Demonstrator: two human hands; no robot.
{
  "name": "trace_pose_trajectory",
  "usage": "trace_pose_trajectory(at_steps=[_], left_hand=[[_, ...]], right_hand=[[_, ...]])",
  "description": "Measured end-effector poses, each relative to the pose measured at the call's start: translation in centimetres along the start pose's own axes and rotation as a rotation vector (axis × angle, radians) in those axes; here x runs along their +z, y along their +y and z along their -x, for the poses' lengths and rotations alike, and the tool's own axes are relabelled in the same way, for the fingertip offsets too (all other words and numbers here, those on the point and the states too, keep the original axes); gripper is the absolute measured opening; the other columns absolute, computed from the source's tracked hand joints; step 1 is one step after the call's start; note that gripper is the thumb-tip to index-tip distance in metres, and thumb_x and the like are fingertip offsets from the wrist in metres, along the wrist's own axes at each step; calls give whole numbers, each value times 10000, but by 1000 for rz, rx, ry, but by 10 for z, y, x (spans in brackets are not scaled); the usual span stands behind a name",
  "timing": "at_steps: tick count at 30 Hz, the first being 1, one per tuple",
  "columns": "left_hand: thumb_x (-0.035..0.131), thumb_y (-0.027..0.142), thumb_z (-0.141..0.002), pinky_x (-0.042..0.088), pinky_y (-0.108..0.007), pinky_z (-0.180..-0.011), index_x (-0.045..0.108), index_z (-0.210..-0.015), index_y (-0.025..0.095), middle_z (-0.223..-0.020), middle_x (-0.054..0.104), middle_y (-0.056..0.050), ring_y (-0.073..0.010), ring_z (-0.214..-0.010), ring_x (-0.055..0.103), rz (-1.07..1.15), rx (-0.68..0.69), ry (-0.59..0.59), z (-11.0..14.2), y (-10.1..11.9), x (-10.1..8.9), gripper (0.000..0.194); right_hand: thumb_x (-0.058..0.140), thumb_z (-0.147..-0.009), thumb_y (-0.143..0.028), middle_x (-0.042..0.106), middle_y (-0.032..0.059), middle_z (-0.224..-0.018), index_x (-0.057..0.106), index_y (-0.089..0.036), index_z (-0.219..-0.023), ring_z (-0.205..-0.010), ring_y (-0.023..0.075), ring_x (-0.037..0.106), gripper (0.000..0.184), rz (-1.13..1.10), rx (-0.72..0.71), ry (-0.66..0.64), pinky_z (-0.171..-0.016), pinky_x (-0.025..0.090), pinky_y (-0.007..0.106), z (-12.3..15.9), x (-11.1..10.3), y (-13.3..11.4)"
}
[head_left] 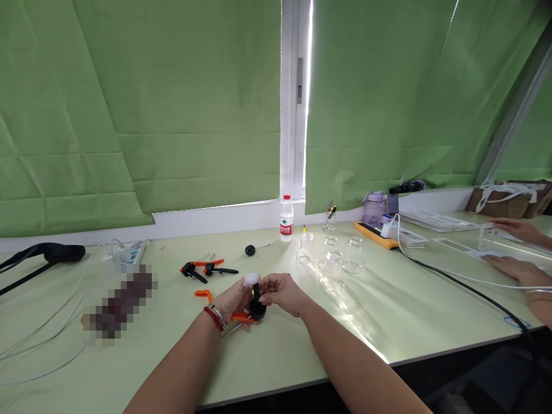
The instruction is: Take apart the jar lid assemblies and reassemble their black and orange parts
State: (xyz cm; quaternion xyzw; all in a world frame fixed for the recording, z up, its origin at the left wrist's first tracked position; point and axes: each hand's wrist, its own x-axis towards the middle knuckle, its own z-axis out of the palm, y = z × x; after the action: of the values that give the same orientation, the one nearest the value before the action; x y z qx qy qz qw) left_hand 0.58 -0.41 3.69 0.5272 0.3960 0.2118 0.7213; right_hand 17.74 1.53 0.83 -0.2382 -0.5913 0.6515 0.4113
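Both hands are together over the near middle of the table. My left hand is closed around a black fitting with a rounded head, an orange lever-like part and a thin metal rod. A whitish, translucent piece sits at the top of the black stem, above the left thumb. My right hand pinches the same fitting at its stem from the right. Part of the fitting is hidden by the fingers. Left of the hands lie similar black-and-orange fittings. Beyond them rests a black knob with a metal rod.
Several clear glass jars stand to the right. Behind are a water bottle, a purple jug and an orange power strip. Cables cross both sides. Another person's hands are at the far right.
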Motion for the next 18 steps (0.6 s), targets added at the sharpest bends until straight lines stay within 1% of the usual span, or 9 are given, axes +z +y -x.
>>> trace_pose_trajectory(at_steps=[3, 7, 10, 14, 18], left_hand=[[394, 669, -758, 365, -220, -299, 505, -983, 180, -740, 597, -58, -200, -542, 597, 4, -4, 18, 1, 0, 0, 550], [366, 660, -782, 363, -222, -307, 515, -981, 161, -726, 597, -59, -200, -553, 595, -1, 0, -12, 2, 1, 1, 558], [377, 654, -775, 355, -221, -301, 515, -986, 160, -716, 589, -53, -199, -549, 592, 0, 9, -7, 2, 3, 3, 554], [401, 687, -739, 367, -233, -301, 505, -1016, 168, -718, 585, -50, -205, -549, 593, 11, -8, -15, 2, 3, 2, 597], [383, 677, -771, 367, -223, -310, 491, -1018, 173, -729, 590, -45, -201, -559, 597, 32, 1, -28, 2, 2, 0, 572]], right_hand=[[847, -479, -207, 616, -33, -635, 578, -149, -666, -560, 92, 541, 333, -5, -3, 21, -564, 434, 262, 1, 1, 0], [832, -501, -203, 617, -34, -672, 590, -160, -744, -589, 99, 551, 346, 7, 5, 4, -559, 432, 256, 1, 2, 0], [831, -496, -204, 596, -43, -645, 574, -158, -710, -571, 94, 542, 338, 23, 11, 8, -560, 434, 258, 0, 2, 1], [842, -489, -232, 593, -43, -657, 544, -162, -681, -568, 92, 539, 361, 21, 5, 8, -563, 434, 260, 0, 2, 2], [854, -476, -262, 571, -54, -621, 523, -163, -656, -546, 86, 526, 390, 28, 4, 18, -557, 427, 258, 0, 3, 2]])
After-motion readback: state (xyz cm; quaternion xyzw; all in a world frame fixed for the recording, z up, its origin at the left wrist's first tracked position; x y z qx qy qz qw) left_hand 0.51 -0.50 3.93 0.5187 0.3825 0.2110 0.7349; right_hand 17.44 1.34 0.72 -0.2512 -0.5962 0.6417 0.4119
